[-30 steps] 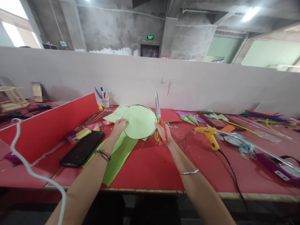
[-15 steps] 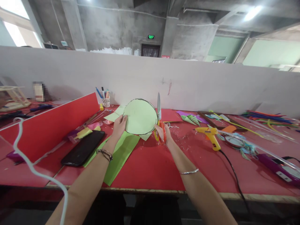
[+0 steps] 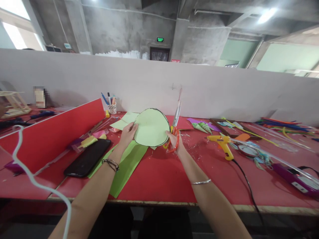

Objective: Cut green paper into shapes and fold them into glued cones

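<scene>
A pale green paper circle [image 3: 151,127] with a black drawn outline is held up above the red table. On its left edge my left hand [image 3: 128,135] is closed, the thumb lying over the front face. At the right edge my right hand [image 3: 180,146] holds scissors [image 3: 176,114] by their orange and yellow handles, blades pointing up and looking closed. The right thumb also touches the circle's edge. Below the circle lies a brighter green sheet [image 3: 129,166], and behind it to the left a pale green scrap [image 3: 127,120]. My fingers behind the circle are hidden.
A black phone [image 3: 88,157] and an upright red board [image 3: 62,132] stand to the left. On the right lie a yellow glue gun [image 3: 223,144] with its cord, a purple device [image 3: 296,181] and colourful pipe cleaners [image 3: 281,122]. A pen cup [image 3: 112,108] stands by the partition.
The paper circle has shifted slightly right and down with both hands. The scissors have tilted, their tips leaning further right, and the right thumb now lies more over the circle's edge.
</scene>
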The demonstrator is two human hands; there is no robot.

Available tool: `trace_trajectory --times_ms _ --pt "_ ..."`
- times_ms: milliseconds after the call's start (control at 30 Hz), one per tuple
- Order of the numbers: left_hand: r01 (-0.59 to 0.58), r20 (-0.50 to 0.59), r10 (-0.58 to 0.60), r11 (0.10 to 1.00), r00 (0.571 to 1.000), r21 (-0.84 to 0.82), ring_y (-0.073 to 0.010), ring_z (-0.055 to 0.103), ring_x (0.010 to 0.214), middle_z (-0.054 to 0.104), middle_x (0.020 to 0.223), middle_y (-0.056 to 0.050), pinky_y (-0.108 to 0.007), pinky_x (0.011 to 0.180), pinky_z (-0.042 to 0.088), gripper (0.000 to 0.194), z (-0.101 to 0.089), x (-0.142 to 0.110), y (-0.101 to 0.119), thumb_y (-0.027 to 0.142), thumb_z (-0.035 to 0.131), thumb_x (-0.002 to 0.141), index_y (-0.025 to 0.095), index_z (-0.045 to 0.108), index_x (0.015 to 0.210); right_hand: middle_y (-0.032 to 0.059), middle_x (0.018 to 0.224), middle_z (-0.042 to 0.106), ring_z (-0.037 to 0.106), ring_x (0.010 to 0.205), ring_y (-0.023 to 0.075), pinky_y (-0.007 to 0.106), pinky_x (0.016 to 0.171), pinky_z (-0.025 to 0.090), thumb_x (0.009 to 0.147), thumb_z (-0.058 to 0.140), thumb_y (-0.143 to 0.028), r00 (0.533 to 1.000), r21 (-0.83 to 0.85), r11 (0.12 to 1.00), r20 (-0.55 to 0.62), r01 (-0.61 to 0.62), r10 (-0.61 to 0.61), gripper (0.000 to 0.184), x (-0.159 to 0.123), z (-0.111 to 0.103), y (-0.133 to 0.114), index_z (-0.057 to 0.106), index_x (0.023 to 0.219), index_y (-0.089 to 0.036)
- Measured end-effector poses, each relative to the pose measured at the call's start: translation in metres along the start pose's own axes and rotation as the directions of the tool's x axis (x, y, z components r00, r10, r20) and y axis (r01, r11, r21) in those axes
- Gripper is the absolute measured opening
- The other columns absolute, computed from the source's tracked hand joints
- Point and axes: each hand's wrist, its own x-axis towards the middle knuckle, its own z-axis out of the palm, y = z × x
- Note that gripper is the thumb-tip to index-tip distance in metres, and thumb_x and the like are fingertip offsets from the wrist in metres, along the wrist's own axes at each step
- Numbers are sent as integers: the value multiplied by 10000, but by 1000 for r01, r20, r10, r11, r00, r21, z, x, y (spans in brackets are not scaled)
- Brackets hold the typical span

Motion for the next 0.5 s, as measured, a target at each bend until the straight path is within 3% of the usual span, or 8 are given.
trace_trajectory --times_ms 167,300,367,433,500 --pt "52 122 -25 975 992 -218 -122 520 690 595 821 -33 -203 595 427 371 7 2 -2 372 628 651 152 569 943 -34 586 575 543 461 140 272 374 459 608 629 -322 998 195 980 -15 -49 53 235 -1 3 -3 519 776 -200" --pt "164 127 -128 929 984 -333 -76 442 497 543 653 13 -203 503 383 420 11 1 -4 376 633 637 160 532 983 -13 613 607 584 529 154 279 437 491 626 613 -292 996 341 939 -71 -34 62 182 -4 6 -9 487 720 -199" --pt "174 222 -104 929 969 -326 -62 394 442 523 608 23 -206 470 357 363 12 -2 -1 386 610 657 154 544 929 -12 597 606 583 523 158 283 440 490 620 622 -294 991 381 924 -107 -38 85 192 -3 5 -9 477 705 -199" --pt "166 393 -53 951 918 -259 -69 425 469 555 649 6 -214 498 375 302 13 -7 4 388 593 678 152 566 866 -27 569 596 578 506 159 291 445 490 605 640 -305 986 390 920 -131 -43 102 222 -1 3 -7 467 702 -205" --pt "150 540 -41 976 840 -159 -83 467 517 583 686 -8 -224 542 401 286 16 -13 7 409 577 692 146 587 803 -35 600 609 596 549 162 301 500 508 596 651 -307 988 385 923 -150 22 40 241 1 4 -3 473 725 -208"
